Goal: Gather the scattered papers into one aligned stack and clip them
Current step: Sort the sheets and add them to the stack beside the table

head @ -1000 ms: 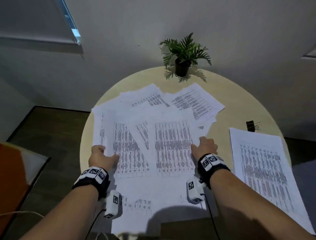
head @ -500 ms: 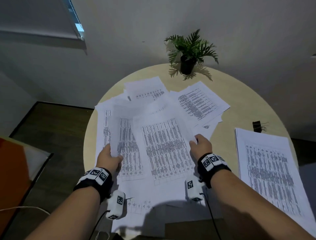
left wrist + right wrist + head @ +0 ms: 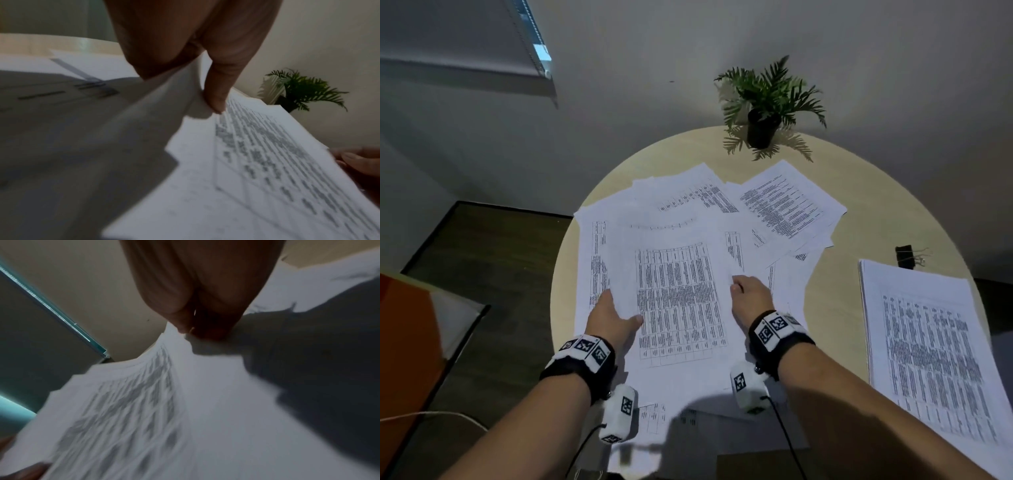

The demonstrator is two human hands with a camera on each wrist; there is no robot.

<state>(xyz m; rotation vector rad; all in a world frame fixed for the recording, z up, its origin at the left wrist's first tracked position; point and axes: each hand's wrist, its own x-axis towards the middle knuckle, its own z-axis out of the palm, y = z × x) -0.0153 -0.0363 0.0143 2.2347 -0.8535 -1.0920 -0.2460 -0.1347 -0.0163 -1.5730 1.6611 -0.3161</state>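
Several printed sheets point(image 3: 678, 301) are bunched between my hands, lifted off the round table point(image 3: 866, 222). My left hand point(image 3: 613, 313) pinches their left edge, thumb point(image 3: 216, 97) on top. My right hand point(image 3: 748, 294) pinches the right edge, fingers curled under the paper point(image 3: 144, 410). More loose sheets point(image 3: 787, 202) lie fanned out behind and beneath. An aligned stack point(image 3: 928, 346) lies at the right. A black binder clip point(image 3: 904, 255) sits just beyond that stack.
A small potted plant point(image 3: 767, 102) stands at the table's far edge. An orange and white object point(image 3: 417, 325) sits low at the left, over dark floor. Bare tabletop shows between the loose sheets and the stack.
Both hands have drawn several sheets together and raised them, turning the top page straighter. My right hand moved left toward the bundle.
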